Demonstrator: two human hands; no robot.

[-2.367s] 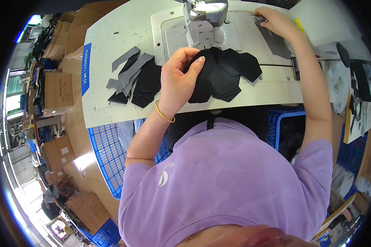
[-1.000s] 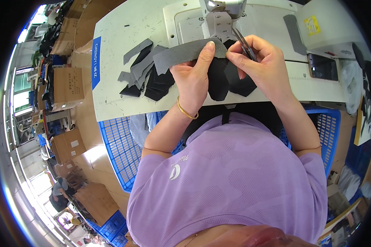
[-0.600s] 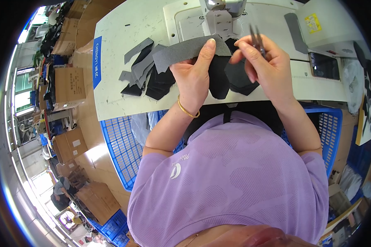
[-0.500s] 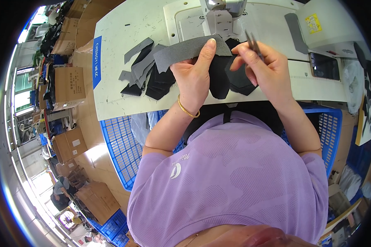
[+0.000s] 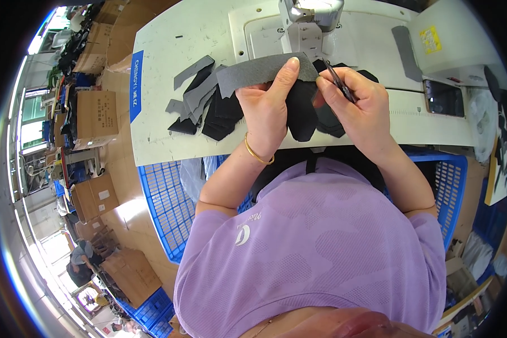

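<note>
Grey, a long strip [image 5: 250, 74] was pinched in the grip of the left hand [image 5: 265, 112], over the worktop [image 5: 163, 53]. The right hand [image 5: 357, 107] gripped a slim dark tool [image 5: 339, 83] near its end. Black pieces [image 5: 301, 118] lay below, before the sewing machine [image 5: 310, 19].

Sewing-machine head [image 5: 311, 25] blocks way beyond held strip [image 5: 250, 74]; tabletop [image 5: 369, 45] open rightward up to grey piece [image 5: 407, 53].
</note>
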